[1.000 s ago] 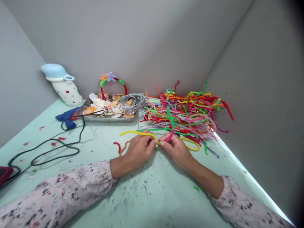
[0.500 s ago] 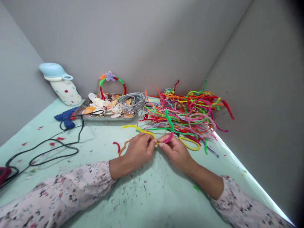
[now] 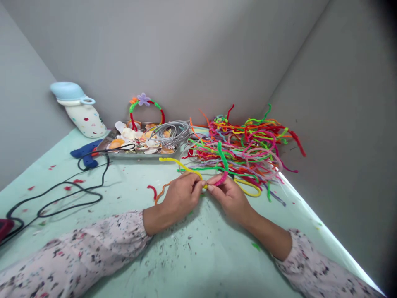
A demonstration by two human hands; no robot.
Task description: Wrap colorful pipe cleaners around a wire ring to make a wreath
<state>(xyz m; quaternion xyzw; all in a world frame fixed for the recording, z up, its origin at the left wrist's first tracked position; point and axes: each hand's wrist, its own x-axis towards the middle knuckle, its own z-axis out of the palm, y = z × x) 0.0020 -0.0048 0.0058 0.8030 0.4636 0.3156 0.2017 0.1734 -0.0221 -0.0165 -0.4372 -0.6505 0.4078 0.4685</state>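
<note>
Between my two hands is a strand of pipe cleaners, yellow on the left and pink with a green end on the right. My left hand (image 3: 183,192) pinches the yellow pipe cleaner (image 3: 176,162), whose free end sticks out to the left above the knuckles. Thumb and fingertips of my right hand (image 3: 230,196) are closed on the pink pipe cleaner (image 3: 222,179); its green part (image 3: 222,155) stands up above the hand. The fingertips of both hands almost meet where yellow and pink come together, and they hide the join.
Behind my hands lies a heap of coloured pipe cleaners (image 3: 260,153). To its left, a metal tray (image 3: 139,156) holds paper cutouts, coiled grey wire (image 3: 173,134) and a decorated headband (image 3: 132,109). A blue glue gun (image 3: 88,155), black cable (image 3: 102,182) and bottle (image 3: 87,120) stand further left.
The yellow free end has risen at its left tip, and the green part has shifted slightly. Both hands keep their pinch in nearly the same place.
</note>
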